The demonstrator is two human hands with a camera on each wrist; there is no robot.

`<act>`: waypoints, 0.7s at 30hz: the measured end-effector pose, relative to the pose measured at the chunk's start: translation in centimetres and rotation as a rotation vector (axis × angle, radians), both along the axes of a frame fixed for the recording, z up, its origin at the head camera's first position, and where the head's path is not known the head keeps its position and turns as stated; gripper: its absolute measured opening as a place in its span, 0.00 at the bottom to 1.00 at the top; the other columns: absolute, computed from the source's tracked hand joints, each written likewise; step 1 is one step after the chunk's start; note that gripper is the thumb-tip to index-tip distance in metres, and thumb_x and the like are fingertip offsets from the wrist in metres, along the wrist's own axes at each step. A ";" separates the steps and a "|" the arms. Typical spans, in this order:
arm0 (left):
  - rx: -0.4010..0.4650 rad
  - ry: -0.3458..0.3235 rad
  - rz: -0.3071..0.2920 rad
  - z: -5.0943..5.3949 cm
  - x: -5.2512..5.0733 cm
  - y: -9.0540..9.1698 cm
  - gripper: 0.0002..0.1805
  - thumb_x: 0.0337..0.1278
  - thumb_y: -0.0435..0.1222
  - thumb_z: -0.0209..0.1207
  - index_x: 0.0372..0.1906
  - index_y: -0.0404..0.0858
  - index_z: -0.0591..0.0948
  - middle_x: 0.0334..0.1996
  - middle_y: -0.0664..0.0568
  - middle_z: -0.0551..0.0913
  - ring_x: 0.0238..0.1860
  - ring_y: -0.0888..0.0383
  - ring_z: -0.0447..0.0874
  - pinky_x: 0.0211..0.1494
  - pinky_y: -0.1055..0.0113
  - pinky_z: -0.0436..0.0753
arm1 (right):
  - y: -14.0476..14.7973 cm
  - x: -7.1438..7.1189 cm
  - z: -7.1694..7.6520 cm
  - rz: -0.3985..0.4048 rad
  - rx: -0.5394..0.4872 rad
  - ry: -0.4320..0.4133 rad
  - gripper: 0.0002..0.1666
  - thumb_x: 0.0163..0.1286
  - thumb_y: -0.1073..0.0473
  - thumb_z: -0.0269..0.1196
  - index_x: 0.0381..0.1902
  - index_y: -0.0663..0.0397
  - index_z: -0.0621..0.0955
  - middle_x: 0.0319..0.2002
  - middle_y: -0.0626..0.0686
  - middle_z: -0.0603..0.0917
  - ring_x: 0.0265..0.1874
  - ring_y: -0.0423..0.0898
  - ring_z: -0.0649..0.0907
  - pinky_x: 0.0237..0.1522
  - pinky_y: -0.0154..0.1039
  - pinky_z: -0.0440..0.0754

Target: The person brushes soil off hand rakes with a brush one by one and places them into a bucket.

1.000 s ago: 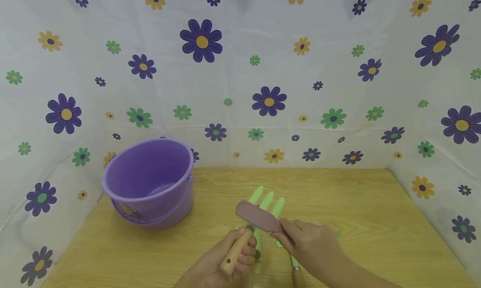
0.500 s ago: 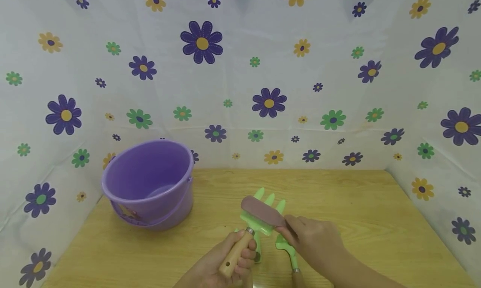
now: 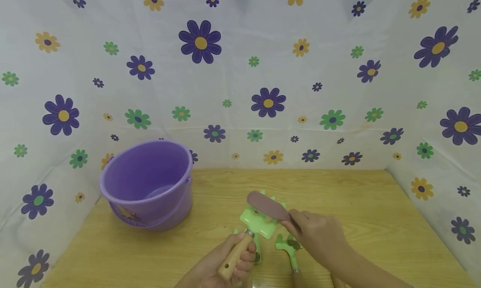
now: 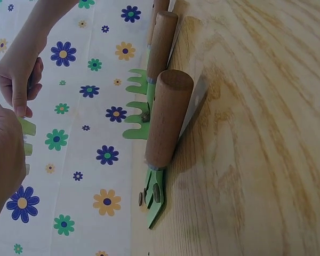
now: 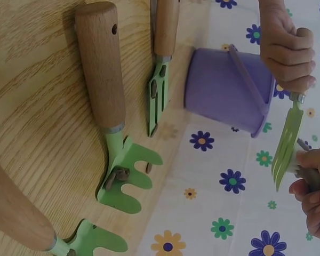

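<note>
My left hand (image 3: pixel 218 261) grips the wooden handle (image 3: pixel 234 256) of a green hand fork (image 3: pixel 259 225), its prongs pointing away from me. In my right hand (image 3: pixel 319 236) is a flat mauve-brown brush (image 3: pixel 267 205), laid across the fork's prongs and partly hiding them. The right wrist view shows a pale, bristle-like edge of the brush (image 5: pixel 294 162) against the fork (image 5: pixel 285 144). Its handle is mostly hidden by my fingers. Below the hands lie a green rake (image 3: pixel 287 250) and a green slotted tool (image 5: pixel 159 88), both with wooden handles and brown clumps on them.
A purple bucket (image 3: pixel 150 196) stands at the table's left, its handle hanging down in front. Another green-headed tool (image 5: pixel 98 237) lies beside the rake. Flower-printed white cloth (image 3: pixel 225 79) walls the back and sides of the wooden table (image 3: pixel 349 196).
The brush has shifted right and slightly away over the fork's prongs, with my right hand. The fork's head has tilted, so its broad base shows more. More of the rake is uncovered.
</note>
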State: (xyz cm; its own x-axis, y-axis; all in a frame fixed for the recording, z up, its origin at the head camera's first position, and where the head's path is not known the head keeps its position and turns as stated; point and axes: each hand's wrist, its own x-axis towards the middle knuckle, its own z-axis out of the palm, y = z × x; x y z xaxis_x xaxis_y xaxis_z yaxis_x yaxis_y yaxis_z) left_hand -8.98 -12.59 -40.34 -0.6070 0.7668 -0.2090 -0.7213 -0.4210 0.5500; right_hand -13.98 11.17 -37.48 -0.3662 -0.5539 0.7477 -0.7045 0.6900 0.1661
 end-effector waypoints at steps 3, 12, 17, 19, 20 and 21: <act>-0.001 0.009 0.005 0.0 0.1 0.0 0.16 0.72 0.49 0.40 0.35 0.44 0.73 0.24 0.63 0.72 0.23 0.73 0.70 0.25 0.86 0.68 | 0.2 -0.4 -0.1 -0.023 0.005 0.024 0.35 0.76 0.41 0.38 0.23 0.55 0.81 0.11 0.45 0.77 0.05 0.33 0.68 0.05 0.21 0.55; -0.019 0.032 0.019 -0.1 0.3 -0.2 0.14 0.71 0.48 0.43 0.37 0.44 0.72 0.25 0.63 0.71 0.24 0.73 0.69 0.26 0.86 0.69 | 1.2 -1.6 -0.4 -0.047 0.031 0.051 0.37 0.77 0.41 0.37 0.21 0.56 0.80 0.13 0.48 0.80 0.06 0.38 0.75 0.04 0.25 0.60; -0.003 0.022 0.017 -0.3 0.4 -0.2 0.14 0.70 0.49 0.43 0.38 0.43 0.73 0.25 0.63 0.71 0.24 0.73 0.70 0.26 0.86 0.68 | 1.6 -2.0 -0.5 -0.062 0.041 0.032 0.38 0.76 0.40 0.36 0.22 0.57 0.81 0.13 0.48 0.80 0.06 0.38 0.75 0.05 0.24 0.60; -0.010 0.031 0.017 -0.4 0.5 -0.2 0.15 0.70 0.49 0.43 0.38 0.44 0.73 0.25 0.63 0.71 0.23 0.73 0.70 0.25 0.86 0.68 | 1.8 -2.2 -0.6 -0.072 0.045 0.024 0.39 0.76 0.40 0.35 0.20 0.57 0.80 0.12 0.48 0.79 0.05 0.37 0.72 0.05 0.22 0.57; -0.011 0.033 0.017 -0.5 0.5 -0.3 0.15 0.70 0.49 0.43 0.38 0.44 0.73 0.25 0.63 0.71 0.23 0.73 0.70 0.25 0.86 0.68 | 1.8 -2.3 -0.6 -0.079 0.047 0.022 0.39 0.76 0.39 0.35 0.20 0.56 0.79 0.11 0.47 0.78 0.04 0.36 0.71 0.06 0.22 0.55; -0.015 0.039 0.018 -0.5 0.6 -0.3 0.15 0.70 0.49 0.42 0.38 0.44 0.72 0.25 0.63 0.71 0.23 0.73 0.70 0.24 0.86 0.68 | 1.9 -2.4 -0.6 -0.083 0.048 0.020 0.39 0.76 0.39 0.35 0.19 0.56 0.79 0.11 0.47 0.78 0.04 0.36 0.70 0.06 0.21 0.54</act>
State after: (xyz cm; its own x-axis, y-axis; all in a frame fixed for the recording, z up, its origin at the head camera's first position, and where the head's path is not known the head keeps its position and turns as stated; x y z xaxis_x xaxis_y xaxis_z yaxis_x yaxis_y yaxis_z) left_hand -8.40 -12.86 -40.88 -0.6284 0.7527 -0.1963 -0.6919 -0.4254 0.5834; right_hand -16.34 13.04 -38.12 -0.3973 -0.5579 0.7286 -0.6414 0.7367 0.2143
